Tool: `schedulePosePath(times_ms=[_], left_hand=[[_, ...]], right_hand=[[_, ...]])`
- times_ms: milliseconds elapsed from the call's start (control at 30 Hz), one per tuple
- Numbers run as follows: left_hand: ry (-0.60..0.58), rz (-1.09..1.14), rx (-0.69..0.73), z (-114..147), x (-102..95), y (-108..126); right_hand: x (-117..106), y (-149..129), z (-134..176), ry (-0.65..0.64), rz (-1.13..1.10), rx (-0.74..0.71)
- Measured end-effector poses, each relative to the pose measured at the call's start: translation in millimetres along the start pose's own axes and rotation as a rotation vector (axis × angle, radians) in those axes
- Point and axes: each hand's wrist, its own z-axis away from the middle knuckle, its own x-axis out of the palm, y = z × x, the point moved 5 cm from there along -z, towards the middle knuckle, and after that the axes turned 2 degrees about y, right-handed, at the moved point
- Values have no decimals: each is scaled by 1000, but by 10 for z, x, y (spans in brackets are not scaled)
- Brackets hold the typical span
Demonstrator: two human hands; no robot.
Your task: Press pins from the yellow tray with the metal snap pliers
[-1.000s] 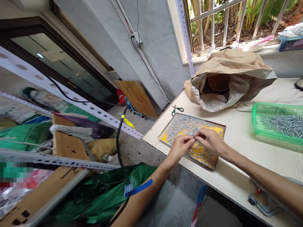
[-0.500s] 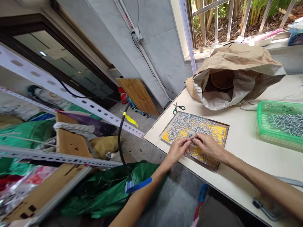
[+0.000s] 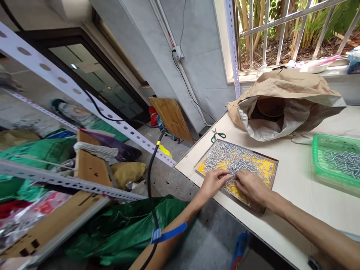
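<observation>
A shallow tray [image 3: 274, 170] with a yellow bottom lies on the pale table, strewn with small silvery screw-like pieces [image 3: 219, 153]. Over its near left edge, my left hand [image 3: 215, 183] has thumb and fingertips pressed together; whatever they pinch is too small to make out. My right hand [image 3: 251, 187] is beside it, over the middle of the tray, fingers curled down to the metal pieces. Its fingertips are partly hidden, so I cannot see what they grip. A small gap separates the two hands.
Green-handled scissors [image 3: 218, 135] lie beyond the tray. A green plastic basket [image 3: 317, 157] of similar metal pieces stands to the right. An open brown paper bag [image 3: 289, 86] sits at the back. A black cable [image 3: 150, 183] hangs by my left arm, near a perforated shelf frame [image 3: 112, 127].
My hands have parted: the right one has shifted slightly right and lower onto the pieces, while the left stays pinched at the near edge. The whole view has shifted a little.
</observation>
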Motion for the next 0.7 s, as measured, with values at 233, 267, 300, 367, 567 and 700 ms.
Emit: schedulePosePath(times_ms=[233,267,300,367,567,700], left_hand=[[156,-16,194,-76,73,413],[173,-39,212,-74,57,457],[171,-41,209,-73,45,479],[98,32,128,-77,42,450],[-111,431,-192,-80,83,159],[-44,349,-180,-99,2,49]], right_hand=[[-330,151,-93,225,-599,206],[-339,149,-98,233,-694,212],[-340,137,-103,231,-737,205],[-320,116,-108,227,-748,197],[-209,142,-106,273,-601,311],[-213,104,-50,287,-383,243]])
